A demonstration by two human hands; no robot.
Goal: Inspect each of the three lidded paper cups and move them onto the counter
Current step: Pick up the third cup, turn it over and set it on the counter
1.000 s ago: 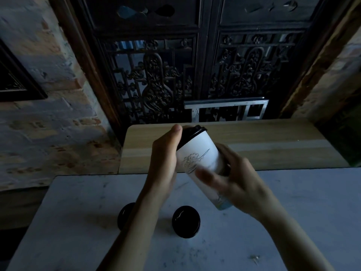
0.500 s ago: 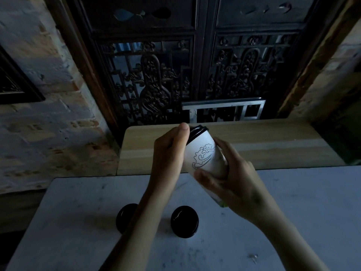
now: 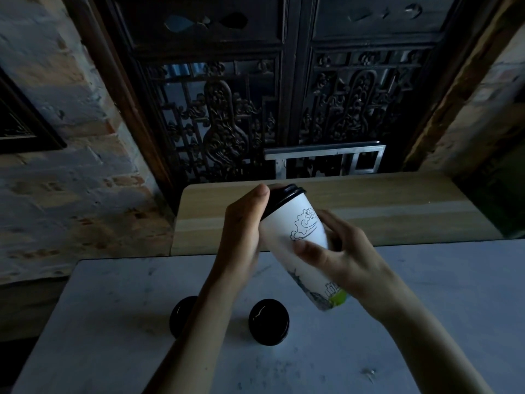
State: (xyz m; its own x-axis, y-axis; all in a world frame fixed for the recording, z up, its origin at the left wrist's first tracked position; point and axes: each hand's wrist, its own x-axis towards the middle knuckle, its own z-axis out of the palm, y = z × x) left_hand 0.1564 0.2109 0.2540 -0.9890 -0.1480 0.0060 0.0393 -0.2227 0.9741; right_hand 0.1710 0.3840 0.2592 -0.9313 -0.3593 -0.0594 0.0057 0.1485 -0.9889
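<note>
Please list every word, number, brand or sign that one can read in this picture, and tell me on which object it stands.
Nothing can be read with certainty.
Held paper cup, near its base: a few dark letters above a green patch, blurred and partly covered by the right hand; not legible.
Same cup, upper wall: only a line drawing of a cloud, no text.
Two black lids on the grey table: no readable marking.

I see my left hand (image 3: 241, 223) and right hand (image 3: 346, 260) gripping a tilted white cup (image 3: 301, 240) above the tabletop (image 3: 426, 294); two lidded cups (image 3: 269, 321) stand below.
</note>
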